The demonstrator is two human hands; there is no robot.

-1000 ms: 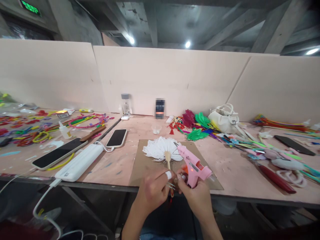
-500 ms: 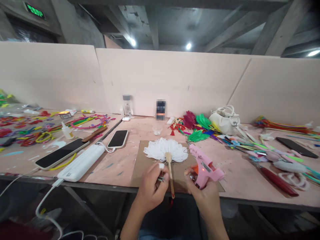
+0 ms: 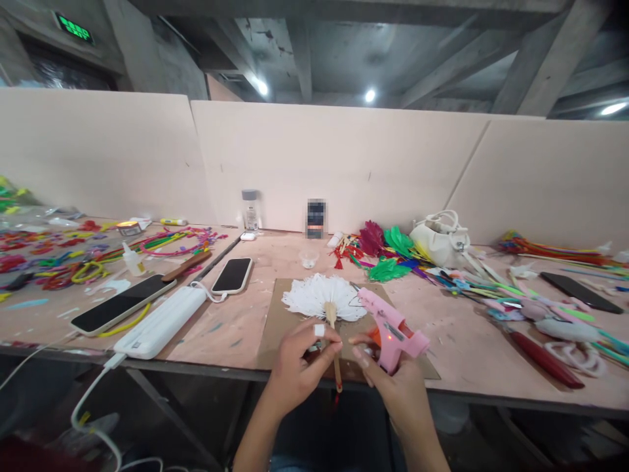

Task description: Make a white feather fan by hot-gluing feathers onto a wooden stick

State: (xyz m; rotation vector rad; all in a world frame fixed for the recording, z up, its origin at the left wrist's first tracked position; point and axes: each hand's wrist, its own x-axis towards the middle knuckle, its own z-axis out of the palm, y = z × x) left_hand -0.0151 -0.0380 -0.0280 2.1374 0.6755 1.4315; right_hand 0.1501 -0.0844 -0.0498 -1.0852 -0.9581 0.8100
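Observation:
A white scalloped hand fan (image 3: 322, 296) with a wooden handle (image 3: 331, 316) lies on a brown cardboard sheet (image 3: 275, 328). The handle points toward me and ends in a red cord. My left hand (image 3: 305, 357), with a white wrap on one finger, is over the handle with thumb and forefinger pinched together. Whatever is between those fingertips is too small to tell. My right hand (image 3: 393, 380) grips a pink hot glue gun (image 3: 390, 331), its small light glowing orange. Its nozzle points up and left over the fan's right edge, while my right thumb and forefinger reach toward the handle.
To the left lie a white power bank (image 3: 160, 324), two phones, one of them a cabled phone (image 3: 232, 275), and a glue bottle (image 3: 132, 259). Behind the fan is a small clear dish (image 3: 308, 259). Green feathers (image 3: 388, 269), a white handbag (image 3: 439, 239) and a red-handled tool (image 3: 545, 357) are rightward.
My right hand has shifted left with the glue gun, bringing the nozzle over the fan's edge. My left fingertips have moved right, across the handle, so both hands are closer together.

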